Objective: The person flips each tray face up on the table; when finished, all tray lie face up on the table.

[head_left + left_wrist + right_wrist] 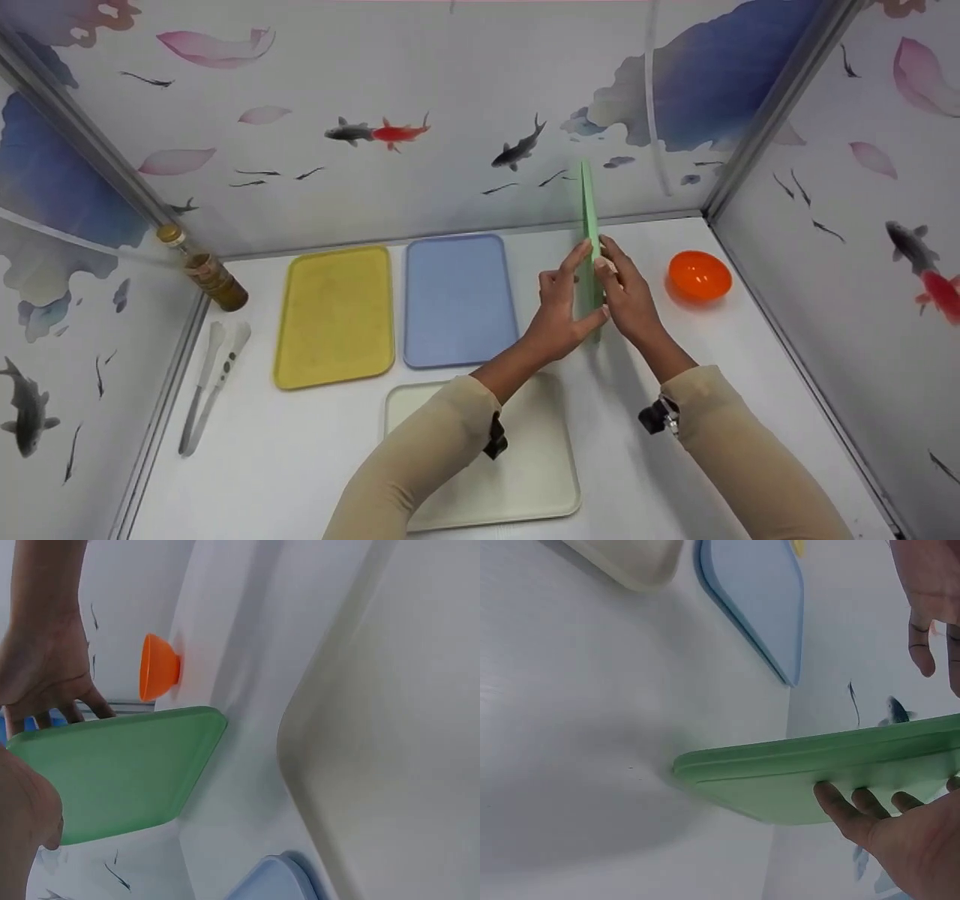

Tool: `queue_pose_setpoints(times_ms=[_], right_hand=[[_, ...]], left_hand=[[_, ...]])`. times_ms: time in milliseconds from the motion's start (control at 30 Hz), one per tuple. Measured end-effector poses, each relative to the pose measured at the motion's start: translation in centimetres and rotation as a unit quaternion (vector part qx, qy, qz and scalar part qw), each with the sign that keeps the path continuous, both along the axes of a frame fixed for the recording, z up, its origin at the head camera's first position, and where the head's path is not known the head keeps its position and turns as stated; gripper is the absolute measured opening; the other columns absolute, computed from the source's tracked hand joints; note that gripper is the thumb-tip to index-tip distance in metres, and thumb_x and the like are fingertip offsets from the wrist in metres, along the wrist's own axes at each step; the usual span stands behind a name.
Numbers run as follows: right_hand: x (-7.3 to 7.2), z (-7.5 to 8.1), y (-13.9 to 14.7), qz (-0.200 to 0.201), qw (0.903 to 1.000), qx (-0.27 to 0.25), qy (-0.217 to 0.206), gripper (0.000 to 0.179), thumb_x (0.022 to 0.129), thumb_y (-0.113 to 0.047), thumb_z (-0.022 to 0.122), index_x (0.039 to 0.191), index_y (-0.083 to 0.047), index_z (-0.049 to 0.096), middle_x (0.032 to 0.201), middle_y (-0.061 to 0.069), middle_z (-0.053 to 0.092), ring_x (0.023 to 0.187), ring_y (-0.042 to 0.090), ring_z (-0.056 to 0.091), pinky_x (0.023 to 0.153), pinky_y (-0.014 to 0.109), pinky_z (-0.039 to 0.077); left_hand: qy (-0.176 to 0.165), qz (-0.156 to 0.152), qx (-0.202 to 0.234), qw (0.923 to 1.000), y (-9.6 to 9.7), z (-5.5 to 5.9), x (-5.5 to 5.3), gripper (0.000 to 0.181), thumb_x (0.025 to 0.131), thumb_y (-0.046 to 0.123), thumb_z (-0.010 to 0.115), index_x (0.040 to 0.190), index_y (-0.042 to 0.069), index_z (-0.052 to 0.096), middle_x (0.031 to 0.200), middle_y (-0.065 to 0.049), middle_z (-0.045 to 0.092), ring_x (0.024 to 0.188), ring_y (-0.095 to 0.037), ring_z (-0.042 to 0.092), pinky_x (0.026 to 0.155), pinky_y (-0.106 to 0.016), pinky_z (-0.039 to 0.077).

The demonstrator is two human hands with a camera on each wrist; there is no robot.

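Note:
A green tray [589, 225] is held up on edge between both hands, its narrow side toward me in the head view. My right hand [630, 296] holds it from the right. In the right wrist view, the right fingers [847, 814] lie spread against one face of the tray. The left hand [559, 315] is on the tray's other side, its thumb and fingers extended toward it. In the right wrist view those left fingers [921, 649] appear apart from the tray's edge. Part of the left hand is hidden in the left wrist view.
A cream tray [517, 495] lies under my left forearm. Beyond it are a blue tray [457, 300] and a yellow tray [336, 315]. An orange bowl [699, 276] sits at the right. Tongs [214, 390] and a bottle [206, 270] are at the left, near the wall.

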State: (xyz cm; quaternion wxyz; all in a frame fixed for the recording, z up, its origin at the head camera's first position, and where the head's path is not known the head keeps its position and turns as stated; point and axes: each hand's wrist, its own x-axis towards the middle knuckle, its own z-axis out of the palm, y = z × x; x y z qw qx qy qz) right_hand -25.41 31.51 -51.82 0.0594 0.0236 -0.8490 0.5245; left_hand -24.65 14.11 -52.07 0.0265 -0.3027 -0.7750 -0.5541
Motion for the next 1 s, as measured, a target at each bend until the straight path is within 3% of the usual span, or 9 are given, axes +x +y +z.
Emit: queue_pose_setpoints(times_ms=[133, 300, 433, 600, 700, 767, 867, 1000], right_hand=[[0.2, 0.1, 0.4, 0.0, 0.9994, 0.007, 0.034, 0.062, 0.117, -0.037, 0.055, 0.175, -0.028, 0.034, 0.174, 0.015, 0.043, 0.15, 0.045, 0.053, 0.118, 0.069, 0.048], [0.5, 0.0, 0.9, 0.0, 0.9991, 0.007, 0.043, 0.063, 0.116, -0.033, 0.059, 0.175, -0.03, 0.036, 0.171, 0.016, 0.046, 0.145, 0.045, 0.058, 0.112, 0.068, 0.053], [0.7, 0.1, 1.2, 0.0, 0.9994, 0.005, 0.033, 0.064, 0.117, -0.037, 0.057, 0.175, -0.032, 0.033, 0.171, 0.017, 0.046, 0.139, 0.046, 0.063, 0.102, 0.064, 0.06], [0.8, -0.1, 1.6, -0.004, 0.9998, -0.003, 0.022, 0.065, 0.116, -0.041, 0.056, 0.176, -0.037, 0.03, 0.172, 0.017, 0.045, 0.132, 0.047, 0.065, 0.096, 0.061, 0.064], [0.9, -0.3, 1.8, -0.005, 0.9998, -0.01, 0.015, 0.065, 0.116, -0.045, 0.055, 0.175, -0.041, 0.029, 0.173, 0.015, 0.044, 0.131, 0.045, 0.066, 0.096, 0.061, 0.064], [0.9, -0.4, 2.0, -0.002, 0.9998, -0.016, 0.008, 0.065, 0.116, -0.047, 0.054, 0.175, -0.043, 0.027, 0.175, 0.014, 0.042, 0.131, 0.045, 0.066, 0.096, 0.063, 0.063], [1.1, -0.6, 2.2, -0.001, 0.9997, -0.025, -0.005, 0.066, 0.117, -0.049, 0.05, 0.176, -0.044, 0.021, 0.177, 0.015, 0.04, 0.134, 0.047, 0.066, 0.095, 0.066, 0.062], [1.5, -0.6, 2.5, -0.011, 0.9989, -0.039, -0.024, 0.067, 0.118, -0.05, 0.045, 0.178, -0.041, 0.016, 0.179, 0.015, 0.035, 0.145, 0.05, 0.059, 0.095, 0.069, 0.061]], left_hand=[[-0.006, -0.005, 0.0, 1.0, 0.5, 0.1, 0.0, 0.094, 0.103, 0.024, 0.073, 0.177, 0.029, 0.014, 0.185, 0.006, 0.023, 0.133, -0.025, 0.036, 0.106, -0.039, 0.047], [-0.014, -0.013, 0.021, 0.9996, 0.9, -0.1, -0.2, 0.085, 0.109, 0.029, 0.066, 0.177, 0.027, 0.015, 0.185, 0.006, 0.024, 0.135, -0.031, 0.037, 0.108, -0.041, 0.045], [-0.017, 0.014, 0.039, 0.999, 1.3, -0.7, -0.5, 0.068, 0.116, 0.032, 0.056, 0.176, 0.026, 0.024, 0.183, 0.004, 0.029, 0.137, -0.033, 0.038, 0.11, -0.044, 0.038], [-0.058, 0.083, -0.029, 0.9944, 2.0, -1.2, -0.6, 0.055, 0.12, 0.042, 0.043, 0.173, 0.032, 0.032, 0.178, -0.002, 0.033, 0.143, -0.031, 0.038, 0.109, -0.054, 0.033], [-0.114, 0.12, -0.087, 0.9824, 2.4, -1.5, -0.5, 0.055, 0.12, 0.052, 0.037, 0.172, 0.037, 0.032, 0.177, -0.008, 0.029, 0.146, -0.037, 0.038, 0.109, -0.062, 0.036], [-0.143, 0.127, -0.122, 0.9739, 2.7, -1.6, -0.4, 0.056, 0.119, 0.055, 0.033, 0.173, 0.038, 0.031, 0.179, -0.013, 0.025, 0.152, -0.042, 0.035, 0.112, -0.068, 0.036], [-0.166, 0.106, -0.149, 0.9691, 2.9, -1.8, -0.3, 0.056, 0.12, 0.054, 0.028, 0.174, 0.037, 0.03, 0.182, -0.018, 0.018, 0.161, -0.049, 0.028, 0.118, -0.074, 0.035], [-0.162, 0.044, -0.144, 0.9752, 3.4, -2.0, -0.5, 0.057, 0.122, 0.047, 0.024, 0.176, 0.03, 0.028, 0.183, -0.024, 0.017, 0.169, -0.049, 0.02, 0.129, -0.073, 0.026]])
